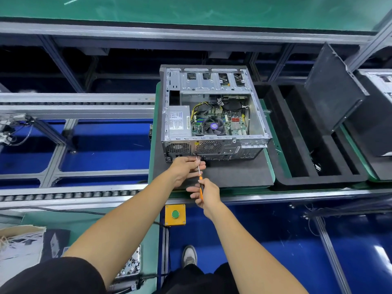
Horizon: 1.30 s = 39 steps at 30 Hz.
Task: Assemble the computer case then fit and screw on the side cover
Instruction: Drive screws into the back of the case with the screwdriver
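Note:
An open grey computer case (214,107) lies on its side on a black foam mat (237,172), its motherboard, fan and power supply showing. The case's rear panel faces me. My right hand (206,195) grips the orange and black handle of a screwdriver (199,174), whose metal shaft points up at the lower edge of the rear panel. My left hand (186,169) sits at the shaft near its tip, fingers lightly around it, right against the panel. A dark side cover (333,88) leans upright in the foam tray to the right.
A black foam tray (282,132) with deep slots stands right of the mat, and another case (379,81) lies beyond it. A yellow box with a green button (175,214) hangs below the bench edge. A container of screws (131,266) sits at lower left. Roller conveyor rails run left.

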### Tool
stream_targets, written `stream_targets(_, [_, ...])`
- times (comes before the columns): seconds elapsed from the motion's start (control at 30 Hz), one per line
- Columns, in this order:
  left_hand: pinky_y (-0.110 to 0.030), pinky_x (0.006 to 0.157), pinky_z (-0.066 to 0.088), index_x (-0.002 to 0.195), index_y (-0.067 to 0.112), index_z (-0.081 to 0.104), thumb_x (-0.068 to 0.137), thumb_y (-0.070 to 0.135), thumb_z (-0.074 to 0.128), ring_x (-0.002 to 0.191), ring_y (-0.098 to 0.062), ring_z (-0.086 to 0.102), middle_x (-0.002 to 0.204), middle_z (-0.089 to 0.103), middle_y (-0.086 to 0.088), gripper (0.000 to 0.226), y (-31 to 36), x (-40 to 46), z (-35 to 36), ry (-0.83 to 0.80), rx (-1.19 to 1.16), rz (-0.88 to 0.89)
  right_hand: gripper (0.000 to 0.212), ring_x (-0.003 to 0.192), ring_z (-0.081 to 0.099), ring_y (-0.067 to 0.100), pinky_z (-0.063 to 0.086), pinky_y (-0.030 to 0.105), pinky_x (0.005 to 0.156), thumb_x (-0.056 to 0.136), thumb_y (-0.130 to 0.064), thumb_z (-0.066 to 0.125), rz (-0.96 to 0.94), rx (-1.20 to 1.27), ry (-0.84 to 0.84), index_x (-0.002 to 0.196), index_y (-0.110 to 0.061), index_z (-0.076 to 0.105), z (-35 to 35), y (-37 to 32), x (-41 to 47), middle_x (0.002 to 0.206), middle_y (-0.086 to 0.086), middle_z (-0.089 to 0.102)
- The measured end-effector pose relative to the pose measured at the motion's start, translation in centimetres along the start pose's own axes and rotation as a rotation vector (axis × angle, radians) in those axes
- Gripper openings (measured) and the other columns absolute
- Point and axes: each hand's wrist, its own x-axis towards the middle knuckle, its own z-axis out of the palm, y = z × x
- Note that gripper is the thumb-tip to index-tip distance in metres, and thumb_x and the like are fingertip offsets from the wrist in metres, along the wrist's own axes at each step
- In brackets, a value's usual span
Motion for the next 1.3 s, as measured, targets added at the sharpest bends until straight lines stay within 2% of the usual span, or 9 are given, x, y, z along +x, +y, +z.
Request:
stream_targets(0.17, [-0.028, 0.060, 0.061, 0.107, 0.000, 0.066, 0.096, 0.000, 0.063, 0.076, -0.017, 0.075, 0.092, 0.076, -0.012, 0.011, 0.3, 0.4, 0.3, 0.091, 0.087, 0.009, 0.007, 0.046, 0.048, 0.010, 0.028, 0.022, 0.038, 0.094, -0.018, 0.059, -0.082, -0.087, 0.032, 0.093, -0.011, 0.059, 0.1, 0.2, -0.2, 0.077, 0.005, 0.070])
stream_targets(0.3, [-0.027, 0.055, 0.060, 0.101, 0.001, 0.068, 0.096, 0.001, 0.065, 0.070, -0.015, 0.075, 0.084, 0.077, -0.009, 0.006, 0.0, 0.7, 0.5, 0.153, 0.096, 0.017, 0.009, 0.053, 0.069, 0.018, 0.042, 0.024, 0.040, 0.094, -0.012, 0.065, -0.264, -0.204, 0.130, 0.092, -0.006, 0.059, 0.3, 0.8, -0.2, 0.073, 0.008, 0.073])
stream_targets(0.57, [-0.031, 0.064, 0.063, 0.097, 0.006, 0.069, 0.091, 0.008, 0.073, 0.075, -0.014, 0.075, 0.089, 0.076, -0.009, 0.008, -0.2, 0.9, 0.4, 0.186, 0.066, 0.020, 0.018, 0.051, 0.066, 0.015, 0.046, 0.021, 0.043, 0.100, -0.021, 0.054, 0.022, 0.118, -0.039, 0.096, -0.007, 0.063, 0.0, 0.0, -0.7, 0.066, 0.007, 0.071])
stream_targets(0.67, [-0.034, 0.067, 0.064, 0.101, 0.003, 0.069, 0.090, 0.007, 0.074, 0.076, -0.015, 0.076, 0.089, 0.077, -0.010, 0.013, -0.1, 1.1, 0.4, 0.198, 0.082, 0.006, 0.019, 0.049, 0.061, 0.013, 0.041, 0.020, 0.041, 0.099, -0.024, 0.054, 0.027, 0.037, -0.058, 0.099, -0.008, 0.064, -0.1, -0.3, -0.7, 0.074, 0.007, 0.074])
stream_targets(0.8, [-0.038, 0.072, 0.064, 0.102, 0.002, 0.068, 0.091, 0.006, 0.073, 0.074, -0.017, 0.075, 0.089, 0.076, -0.012, 0.013, 0.0, 1.3, 0.3, 0.207, 0.105, 0.005, 0.018, 0.043, 0.052, 0.010, 0.038, 0.025, 0.040, 0.086, -0.018, 0.066, -0.268, -0.339, 0.074, 0.096, -0.015, 0.052, -0.3, 1.1, -0.7, 0.086, 0.011, 0.070])
stream_targets(0.97, [-0.034, 0.068, 0.063, 0.112, 0.001, 0.064, 0.094, 0.008, 0.070, 0.081, -0.017, 0.075, 0.096, 0.076, -0.011, 0.021, 0.0, 0.7, 0.5, 0.177, 0.095, 0.029, 0.030, 0.042, 0.058, 0.024, 0.041, 0.031, 0.040, 0.088, -0.012, 0.064, -0.563, -0.496, 0.269, 0.075, -0.019, 0.038, -0.1, 2.1, -0.8, 0.075, 0.012, 0.068])
stream_targets(1.03, [-0.032, 0.067, 0.062, 0.117, 0.001, 0.061, 0.098, 0.009, 0.064, 0.084, -0.015, 0.075, 0.101, 0.075, -0.011, 0.021, 0.0, 0.4, 0.4, 0.112, 0.090, 0.018, 0.028, 0.040, 0.055, 0.021, 0.040, 0.028, 0.041, 0.091, -0.007, 0.061, -0.507, -0.368, 0.208, 0.073, -0.015, 0.041, 0.0, 2.0, -0.7, 0.074, 0.012, 0.070])
stream_targets(1.17, [-0.031, 0.079, 0.061, 0.117, 0.008, 0.062, 0.105, 0.011, 0.051, 0.089, -0.013, 0.073, 0.103, 0.075, -0.008, 0.016, 0.0, 0.0, -0.2, -0.015, 0.144, -0.025, 0.013, 0.044, 0.052, 0.013, 0.035, 0.022, 0.039, 0.097, -0.004, 0.055, -0.163, 0.063, 0.024, 0.085, -0.009, 0.055, 0.3, 1.5, -0.7, 0.066, 0.013, 0.067])
stream_targets(1.3, [-0.031, 0.076, 0.061, 0.115, 0.006, 0.067, 0.102, 0.013, 0.058, 0.082, -0.011, 0.073, 0.096, 0.077, -0.007, 0.017, -0.2, 0.4, 0.1, 0.080, 0.203, 0.022, 0.015, 0.046, 0.059, 0.013, 0.036, 0.018, 0.038, 0.101, -0.017, 0.051, 0.002, 0.168, -0.056, 0.096, -0.005, 0.060, 0.5, 1.1, -1.2, 0.072, 0.011, 0.074])
